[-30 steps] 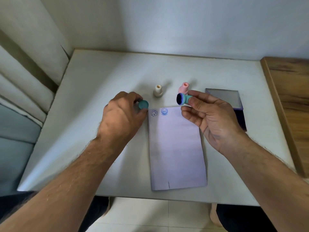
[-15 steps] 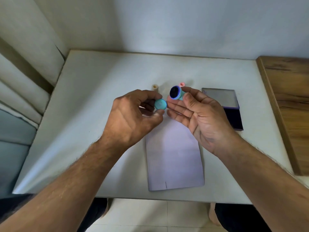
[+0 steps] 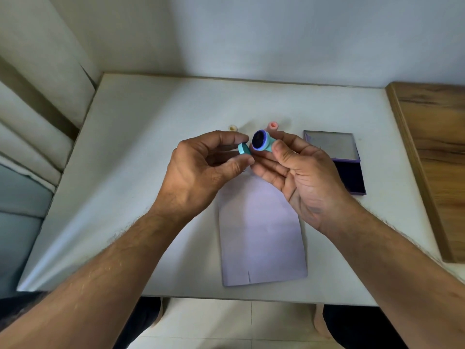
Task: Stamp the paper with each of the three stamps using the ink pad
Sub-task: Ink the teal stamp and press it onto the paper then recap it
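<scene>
Soft, even daylight lit the scene, brightest on the wall (image 3: 289, 34) at the upper middle of the frame. The table (image 3: 141, 137) carried a pale sheen at lower left (a diffuse glare, not a hot spot). Faint shadows lay behind the two small stamps near the centre. Wide-angle bending bowed the table edges and stretched the forearms toward the lower corners. Detail looked slightly smeared throughout, most at the edges.

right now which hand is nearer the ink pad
Right. The right hand, holding the teal stamp, sits just beside the open ink pad; the left hand, holding the cap, lies farther off.
</scene>
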`<control>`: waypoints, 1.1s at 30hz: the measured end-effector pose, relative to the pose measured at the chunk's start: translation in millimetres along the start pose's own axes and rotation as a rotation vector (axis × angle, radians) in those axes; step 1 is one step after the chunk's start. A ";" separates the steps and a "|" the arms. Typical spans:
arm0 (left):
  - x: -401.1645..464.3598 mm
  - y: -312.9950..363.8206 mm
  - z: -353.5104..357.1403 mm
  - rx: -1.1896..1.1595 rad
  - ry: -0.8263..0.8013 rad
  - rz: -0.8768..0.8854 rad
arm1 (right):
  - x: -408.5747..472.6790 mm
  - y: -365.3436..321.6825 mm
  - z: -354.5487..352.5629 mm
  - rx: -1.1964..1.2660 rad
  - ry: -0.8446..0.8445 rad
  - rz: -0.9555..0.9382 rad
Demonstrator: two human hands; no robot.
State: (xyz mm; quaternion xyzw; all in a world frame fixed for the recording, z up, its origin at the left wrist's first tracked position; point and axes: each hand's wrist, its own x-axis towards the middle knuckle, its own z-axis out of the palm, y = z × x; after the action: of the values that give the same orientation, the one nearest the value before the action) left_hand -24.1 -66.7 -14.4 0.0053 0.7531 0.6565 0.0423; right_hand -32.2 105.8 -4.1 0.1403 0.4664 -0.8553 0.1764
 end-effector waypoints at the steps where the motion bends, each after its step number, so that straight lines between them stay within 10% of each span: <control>1: 0.0 -0.8 0.2 -0.010 -0.002 0.001 | 0.2 0.2 -0.5 -0.007 0.004 -0.002; 24: 2.6 -1.3 -0.5 -0.042 -0.014 -0.006 | -0.9 2.8 -7.7 -0.367 -0.019 -0.143; 33: 5.6 -0.9 -4.8 -0.177 -0.101 -0.158 | -1.9 1.9 -16.1 -1.066 -0.040 -0.710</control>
State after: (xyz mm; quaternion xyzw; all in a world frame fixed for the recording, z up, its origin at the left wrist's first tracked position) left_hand -30.0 -71.2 -15.0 -0.0246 0.6872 0.7140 0.1319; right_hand -28.4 118.8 -13.2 -0.1455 0.8425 -0.5148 -0.0635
